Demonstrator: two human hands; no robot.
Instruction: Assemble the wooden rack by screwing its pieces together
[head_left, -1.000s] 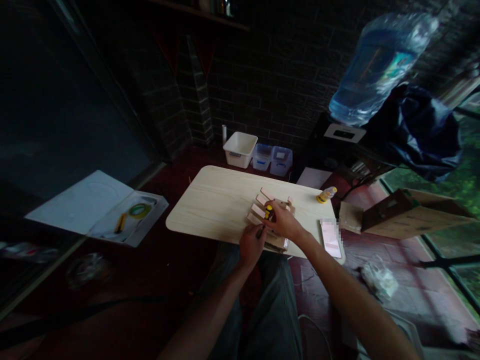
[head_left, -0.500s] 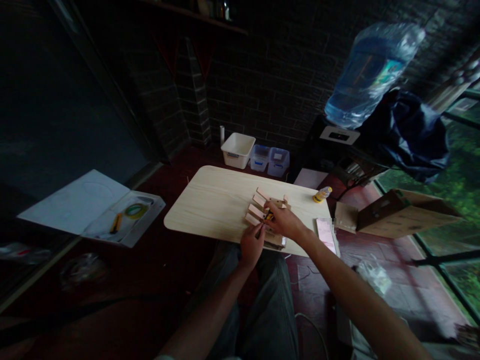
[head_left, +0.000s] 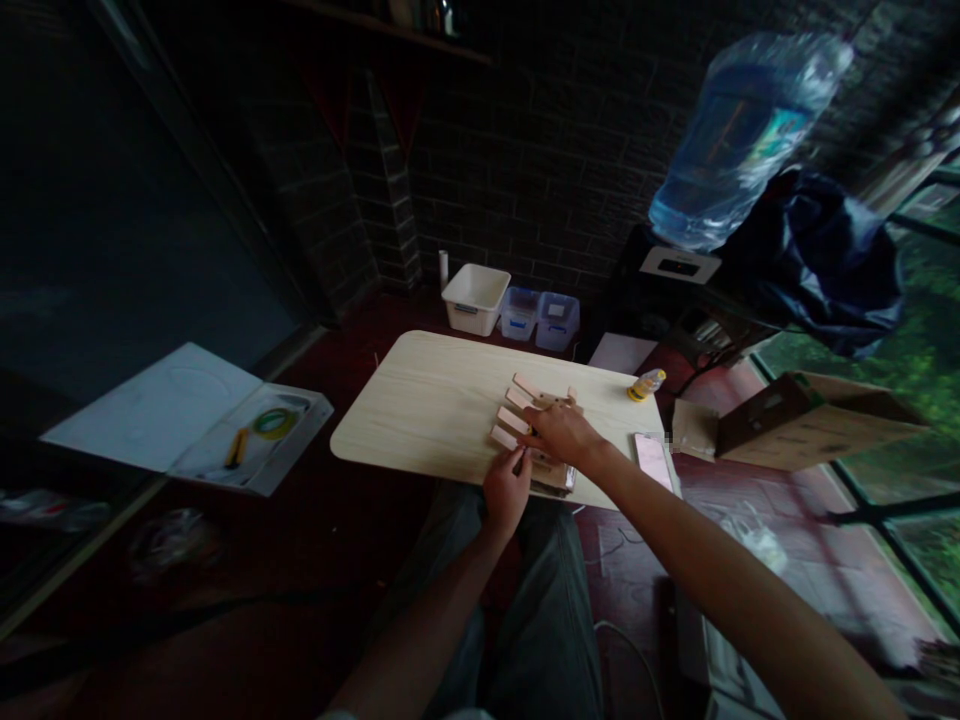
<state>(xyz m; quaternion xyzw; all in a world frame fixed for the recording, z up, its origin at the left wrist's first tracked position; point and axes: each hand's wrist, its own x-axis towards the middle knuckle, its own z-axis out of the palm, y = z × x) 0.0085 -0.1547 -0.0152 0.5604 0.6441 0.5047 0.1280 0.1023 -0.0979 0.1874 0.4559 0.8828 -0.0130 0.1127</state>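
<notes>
A wooden piece with several pale slats [head_left: 513,420] sticking out to its left lies near the front edge of a light wood table [head_left: 420,400]. My right hand [head_left: 562,432] is closed over its middle, fingers curled down around a small yellow-and-black tool, mostly hidden under the hand. At the near side of the slats, my left hand [head_left: 506,487] is closed, thumb and fingertips pinched together close to the right fingertips. Whatever the left fingers hold is too small to make out.
On the table's right side are a yellow-capped bottle [head_left: 646,385] and a phone [head_left: 652,460]. An open white case [head_left: 262,480] with an orange-handled tool sits left of the table. Bins [head_left: 472,318] stand behind; a cardboard box [head_left: 795,425] and water dispenser [head_left: 679,265] are right.
My right hand has turned over and lies flatter over the wooden piece, covering more of the yellow-and-black tool. My left hand stays almost in place. The view has shifted slightly.
</notes>
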